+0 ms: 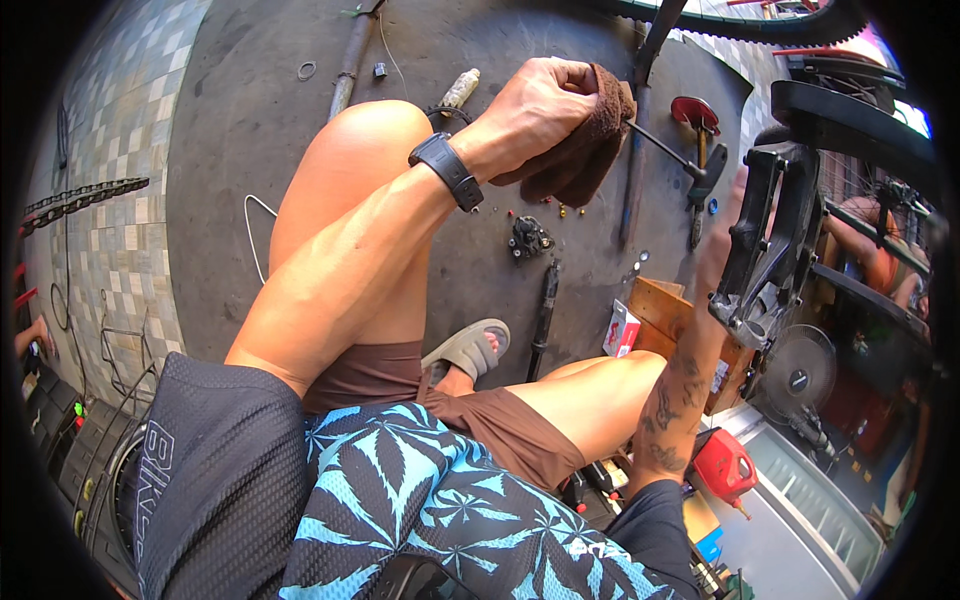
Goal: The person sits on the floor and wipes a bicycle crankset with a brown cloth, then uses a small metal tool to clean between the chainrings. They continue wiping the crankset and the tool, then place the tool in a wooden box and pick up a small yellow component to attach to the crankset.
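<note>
My left hand (545, 108), with a black watch on its wrist, grips a brown cloth (575, 160) between bent fingers. The cloth hangs in folds beneath the hand. From its edge a thin dark rod (660, 145) runs to the right, toward a black handle-like piece (708, 178); whether the two are joined I cannot tell. My right forearm reaches up on the right, and my right hand (728, 215) is blurred and partly hidden behind a black ridged metal part (770, 235). Its fingers do not show clearly.
On the dark floor mat (225, 150) lie a greasy black mechanism (530, 237), a black tube (545, 315) and small loose bits. A bicycle tyre (760, 25) crosses the top. A wooden box (660, 310), a fan (797, 370) and a red jug (725, 465) stand at right.
</note>
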Demonstrator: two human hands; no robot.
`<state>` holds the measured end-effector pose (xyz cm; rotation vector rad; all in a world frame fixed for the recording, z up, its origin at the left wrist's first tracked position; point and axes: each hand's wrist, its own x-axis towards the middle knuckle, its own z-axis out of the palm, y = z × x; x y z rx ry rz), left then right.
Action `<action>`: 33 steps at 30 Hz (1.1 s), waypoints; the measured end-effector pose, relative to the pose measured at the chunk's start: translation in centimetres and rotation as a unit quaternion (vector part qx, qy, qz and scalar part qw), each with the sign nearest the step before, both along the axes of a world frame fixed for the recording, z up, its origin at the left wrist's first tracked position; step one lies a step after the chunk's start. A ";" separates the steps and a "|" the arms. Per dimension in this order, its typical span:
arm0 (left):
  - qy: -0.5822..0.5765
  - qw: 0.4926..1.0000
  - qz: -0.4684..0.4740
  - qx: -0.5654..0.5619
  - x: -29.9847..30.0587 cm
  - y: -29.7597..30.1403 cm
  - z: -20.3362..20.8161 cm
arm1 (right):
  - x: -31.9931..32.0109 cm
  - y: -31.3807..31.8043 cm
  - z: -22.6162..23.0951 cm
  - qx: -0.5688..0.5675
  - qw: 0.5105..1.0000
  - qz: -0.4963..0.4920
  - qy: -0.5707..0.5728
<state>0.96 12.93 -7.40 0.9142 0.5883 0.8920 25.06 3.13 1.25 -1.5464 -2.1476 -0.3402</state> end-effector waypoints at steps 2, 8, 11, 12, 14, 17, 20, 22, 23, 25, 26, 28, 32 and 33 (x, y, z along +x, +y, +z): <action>0.018 1.000 -0.005 -0.002 0.1 0.0 -0.2 | 1.1 -0.9 0.2 -0.101 0.977 -0.056 0.179; 0.028 0.999 -0.041 -0.009 1.1 -0.1 -1.2 | 2.1 -2.4 -0.6 -0.192 0.926 -0.261 0.195; -0.010 1.000 -0.022 -0.020 1.0 -0.1 -1.4 | 2.4 -2.0 -1.3 -0.132 0.886 -0.154 0.416; -0.007 0.999 -0.029 -0.030 1.0 -0.1 -1.5 | 2.6 -2.0 -1.4 -0.113 0.873 -0.121 0.458; -0.008 0.998 -0.040 -0.052 1.1 -0.1 -1.5 | 2.8 -1.8 -1.9 -0.084 0.852 -0.077 0.511; -0.015 0.997 -0.048 -0.064 1.4 -0.2 -1.6 | 2.5 -1.2 -3.0 -0.059 0.832 -0.032 0.551; -0.024 0.997 -0.056 -0.055 1.5 -0.2 -1.7 | 1.2 -0.5 -3.8 -0.048 0.818 0.006 0.573; -0.021 0.998 -0.036 -0.045 1.5 -0.2 -1.7 | 0.3 -0.3 -3.5 -0.056 0.800 0.039 0.596; -0.019 0.999 -0.027 -0.041 1.4 -0.2 -1.7 | 0.0 -0.4 -3.0 -0.075 0.756 0.075 0.646; -0.014 0.998 -0.027 -0.048 1.2 -0.1 -1.7 | -0.3 -1.1 -2.0 -0.101 0.676 0.111 0.722; -0.019 0.998 -0.036 -0.051 1.2 -0.1 -1.7 | -0.2 -1.5 -1.5 -0.110 0.692 0.055 0.712; -0.020 0.997 -0.040 -0.063 1.1 0.0 -1.8 | 0.4 -2.0 -0.6 -0.135 0.700 -0.011 0.701; -0.044 0.994 -0.064 -0.077 1.2 0.1 -2.0 | 2.3 -1.8 -0.7 -0.110 0.701 0.016 0.704; -0.052 0.992 -0.074 -0.088 1.3 0.1 -2.0 | 2.8 -1.7 -0.9 -0.105 0.701 0.022 0.705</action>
